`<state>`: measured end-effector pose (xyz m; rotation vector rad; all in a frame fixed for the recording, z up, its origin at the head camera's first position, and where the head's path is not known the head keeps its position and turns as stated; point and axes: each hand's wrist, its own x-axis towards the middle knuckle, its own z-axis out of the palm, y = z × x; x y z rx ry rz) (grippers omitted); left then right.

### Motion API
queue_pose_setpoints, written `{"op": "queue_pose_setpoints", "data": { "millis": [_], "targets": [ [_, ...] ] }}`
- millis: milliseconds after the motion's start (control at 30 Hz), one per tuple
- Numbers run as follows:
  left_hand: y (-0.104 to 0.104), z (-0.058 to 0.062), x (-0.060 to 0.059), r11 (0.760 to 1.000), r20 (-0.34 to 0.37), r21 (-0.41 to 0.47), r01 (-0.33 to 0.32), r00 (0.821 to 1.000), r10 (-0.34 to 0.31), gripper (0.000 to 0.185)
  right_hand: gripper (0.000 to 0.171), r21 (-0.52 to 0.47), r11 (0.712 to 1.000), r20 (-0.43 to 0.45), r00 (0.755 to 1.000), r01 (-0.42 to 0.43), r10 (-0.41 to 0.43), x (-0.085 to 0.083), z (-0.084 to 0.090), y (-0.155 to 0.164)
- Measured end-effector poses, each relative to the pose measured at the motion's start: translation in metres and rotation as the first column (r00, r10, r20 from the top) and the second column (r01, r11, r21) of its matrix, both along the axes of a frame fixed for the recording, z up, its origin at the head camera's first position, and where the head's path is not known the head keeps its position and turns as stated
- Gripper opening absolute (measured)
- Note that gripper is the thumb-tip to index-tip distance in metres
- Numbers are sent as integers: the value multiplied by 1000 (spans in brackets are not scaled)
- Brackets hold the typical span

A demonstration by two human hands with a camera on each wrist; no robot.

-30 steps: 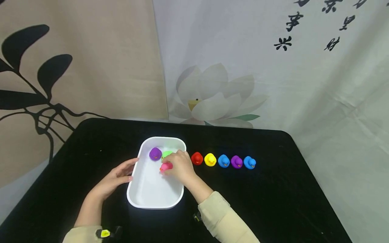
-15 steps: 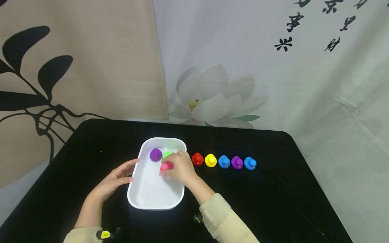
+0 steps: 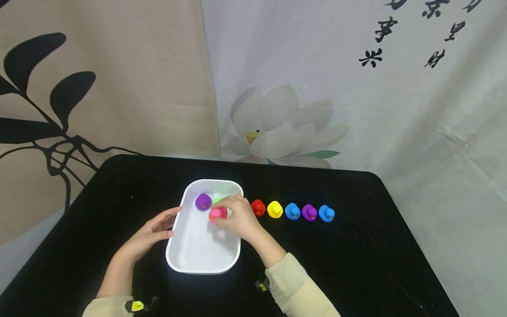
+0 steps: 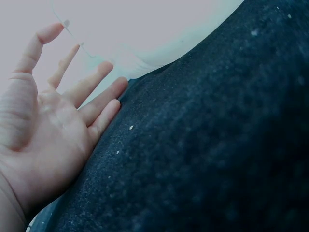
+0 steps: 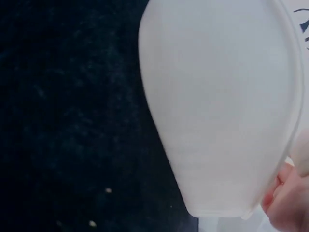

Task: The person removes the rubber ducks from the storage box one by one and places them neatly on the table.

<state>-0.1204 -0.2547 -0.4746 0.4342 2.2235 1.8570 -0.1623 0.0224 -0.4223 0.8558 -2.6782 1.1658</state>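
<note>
In the head view a white tray lies on the black table. My right hand is over it, pinching a pink rubber duck between thumb and fingers. A purple duck sits in the tray's far left part. Beside it a green duck is mostly covered by my right hand. My left hand touches the tray's left side, fingers spread and fairly straight, as the left wrist view confirms. The right wrist view shows mainly the tray's outer wall, with part of my right hand at the edge.
Right of the tray a row of ducks stands on the black tabletop: red, yellow, blue, purple and another blue. A printed cloth hangs behind the table.
My right hand has shifted slightly up and to the right, with the pink duck lifted a little in its fingers. The left hand and the tray have stayed put.
</note>
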Motion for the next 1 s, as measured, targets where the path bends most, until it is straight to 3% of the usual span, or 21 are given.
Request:
{"op": "queue_pose_setpoints", "data": {
  "millis": [333, 1000],
  "targets": [
    [-1, -2, 0, 1000, -10, 7, 8, 1000, -8, 56, 32, -167, 986, 38, 999, -14, 20, 6, 15, 12],
    [-1, -2, -1, 1000, -14, 16, 15, 1000, -15, 55, 33, -255, 966, 8, 999, -38, 42, 11, 39, 59]
  ]
}}
